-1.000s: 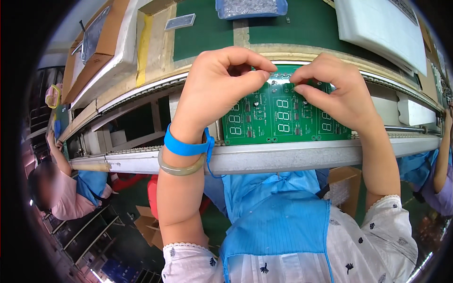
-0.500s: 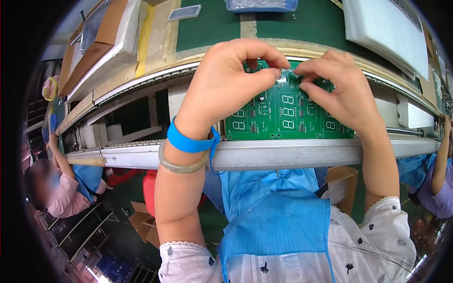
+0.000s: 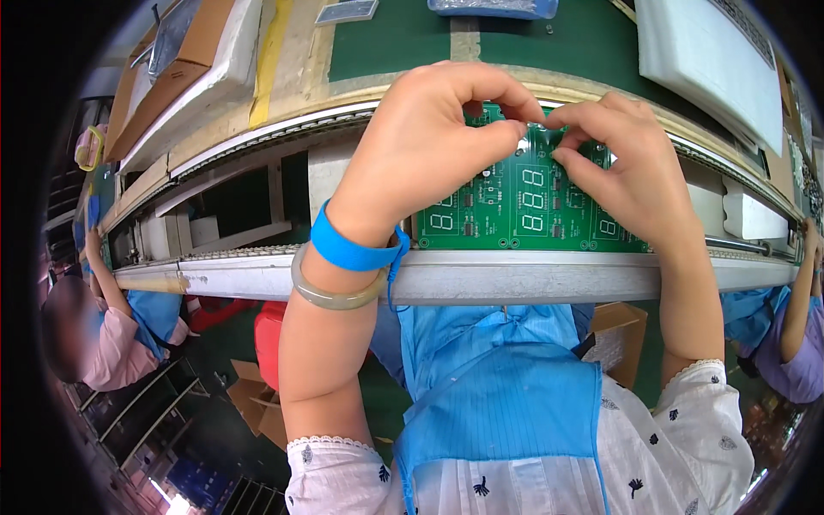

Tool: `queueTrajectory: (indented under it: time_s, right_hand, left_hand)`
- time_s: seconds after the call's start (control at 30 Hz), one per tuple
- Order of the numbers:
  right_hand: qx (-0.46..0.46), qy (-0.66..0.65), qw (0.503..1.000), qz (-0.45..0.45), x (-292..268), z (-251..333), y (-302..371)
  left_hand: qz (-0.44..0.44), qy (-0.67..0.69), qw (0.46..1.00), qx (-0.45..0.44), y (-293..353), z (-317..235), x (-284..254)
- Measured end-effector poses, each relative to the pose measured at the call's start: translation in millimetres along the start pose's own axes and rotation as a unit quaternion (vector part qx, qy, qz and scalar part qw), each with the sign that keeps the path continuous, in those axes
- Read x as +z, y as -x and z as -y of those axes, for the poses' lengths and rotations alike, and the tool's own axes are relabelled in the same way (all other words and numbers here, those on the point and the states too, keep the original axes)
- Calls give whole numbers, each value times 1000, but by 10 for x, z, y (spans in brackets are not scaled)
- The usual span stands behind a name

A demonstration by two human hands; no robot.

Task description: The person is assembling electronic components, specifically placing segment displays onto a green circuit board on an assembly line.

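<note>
We have the green circuit board [image 3: 495, 219] in front of us, lying flat between the near metal rail [image 3: 515, 279] and the far rail [image 3: 257, 140]. White segment-shaped outlines [image 3: 532, 200] run across it, with small dark components set among them.

Our left hand [image 3: 433, 146] reaches over the board's left part, thumb and forefinger brought close together at its far edge. Our right hand [image 3: 625, 154] comes in over the right part, its thumb and forefinger curved toward each other beside the left fingertips. Something shiny shows at the fingertips, too small to make out, so we cannot tell whether either grip is closed on it. On our left wrist sit a blue band [image 3: 352, 245] and, nearer the elbow, a pale bangle [image 3: 339, 296].

Beyond the far rail, the green worktop [image 3: 390, 51] carries a blue tray [image 3: 493, 7] at the far edge, a small flat case [image 3: 347, 10] to its left and white foam [image 3: 704, 73] to the right. A cardboard box [image 3: 184, 64] stands at far left. One co-worker [image 3: 120, 348] is at our left, another [image 3: 790, 352] at our right.
</note>
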State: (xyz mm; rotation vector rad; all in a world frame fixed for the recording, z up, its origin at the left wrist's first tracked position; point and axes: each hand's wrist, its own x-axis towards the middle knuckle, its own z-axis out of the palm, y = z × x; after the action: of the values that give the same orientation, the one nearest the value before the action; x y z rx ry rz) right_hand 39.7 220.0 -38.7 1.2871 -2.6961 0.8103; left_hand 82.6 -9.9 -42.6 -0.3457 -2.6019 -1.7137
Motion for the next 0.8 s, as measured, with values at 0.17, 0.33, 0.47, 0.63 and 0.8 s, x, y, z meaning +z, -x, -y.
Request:
queueTrajectory:
  time_s: [0.17, 0.33, 0.47, 0.63, 0.8]
  right_hand:
    - [-2, 51, 999, -17, 39, 106, 13]
    - [32, 28, 999, -24, 56, 145, 27]
    - [56, 46, 997, -38, 92, 180, 50]
    - [28, 52, 996, -67, 137, 167, 76]
    - [-8, 58, 995, -80, 143, 102, 92]
  left_hand:
    - [5, -12, 1000, 5, 3, 14, 33]
    - [3, -90, 995, 40, -5, 17, 62]
    - [0, -96, 994, 45, -14, 7, 94]
    - [-8, -106, 994, 36, -24, -14, 113]
    - [-15, -92, 995, 39, -46, -10, 144]
